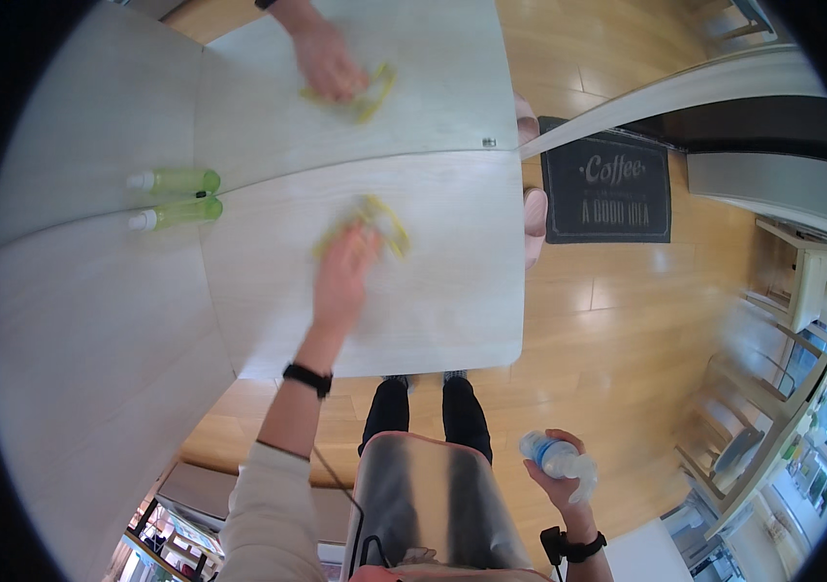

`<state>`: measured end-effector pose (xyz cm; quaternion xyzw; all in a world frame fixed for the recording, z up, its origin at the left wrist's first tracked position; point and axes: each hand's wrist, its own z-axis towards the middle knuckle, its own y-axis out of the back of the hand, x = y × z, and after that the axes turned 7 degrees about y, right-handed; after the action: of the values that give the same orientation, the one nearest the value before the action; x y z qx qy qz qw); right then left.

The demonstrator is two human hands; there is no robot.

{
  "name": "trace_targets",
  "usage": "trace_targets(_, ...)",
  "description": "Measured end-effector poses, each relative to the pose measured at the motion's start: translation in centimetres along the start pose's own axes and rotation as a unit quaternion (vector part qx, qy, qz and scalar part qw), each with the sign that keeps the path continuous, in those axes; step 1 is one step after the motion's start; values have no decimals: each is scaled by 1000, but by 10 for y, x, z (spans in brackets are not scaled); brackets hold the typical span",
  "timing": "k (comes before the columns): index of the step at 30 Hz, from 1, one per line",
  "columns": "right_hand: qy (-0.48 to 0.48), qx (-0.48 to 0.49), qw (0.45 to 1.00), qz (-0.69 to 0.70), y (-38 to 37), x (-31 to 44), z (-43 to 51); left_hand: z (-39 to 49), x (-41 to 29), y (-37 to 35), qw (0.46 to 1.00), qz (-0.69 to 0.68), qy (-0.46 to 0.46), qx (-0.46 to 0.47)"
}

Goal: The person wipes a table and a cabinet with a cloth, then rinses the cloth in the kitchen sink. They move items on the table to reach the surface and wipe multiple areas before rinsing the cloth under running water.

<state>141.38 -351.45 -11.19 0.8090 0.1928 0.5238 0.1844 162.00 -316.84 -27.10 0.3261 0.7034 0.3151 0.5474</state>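
My left hand (346,265) presses a yellow-edged cloth (391,231) onto the pale wood-grain tabletop (449,291). Both hand and cloth are blurred, and the palm hides part of the cloth. Beyond the table's back edge, a reflective panel (428,80) mirrors the hand and cloth. Low on the right, away from the table, my right hand (562,484) grips a clear plastic bottle (555,455) with a blue band and a whitish trigger or pump head. At the table's back left is a green bottle (184,214) with a white cap; its reflection shows just behind it.
A pale panel (108,327) borders the table's left side. Pink slippers (535,218) and a dark mat (606,196) bearing writing lie on the wooden floor (602,349) to the right. Chairs (726,429) stand farther right. A clear apron (435,502) covers my lap area.
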Motion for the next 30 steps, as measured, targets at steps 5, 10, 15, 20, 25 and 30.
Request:
trace_targets(5,4,-5,1000,2,-8,2,-1,-28,-28,-27,998,-11,-62,5)
trace_targets(10,43,9,999,6,-7,6,-3,-39,-16,-17,953,77,-288,55)
trace_targets(15,-7,-12,1000,-3,-3,3,-1,35,-24,-37,980,116,-87,-136)
trace_targets(20,-3,6,1000,6,0,0,-1,-40,-51,-50,952,82,-291,45)
trace_targets(25,-53,10,998,29,2,2,-3,47,-83,-67,931,94,-350,35)
trace_targets(30,-49,10,999,-7,0,0,-3,125,-127,-88,924,71,-376,-11)
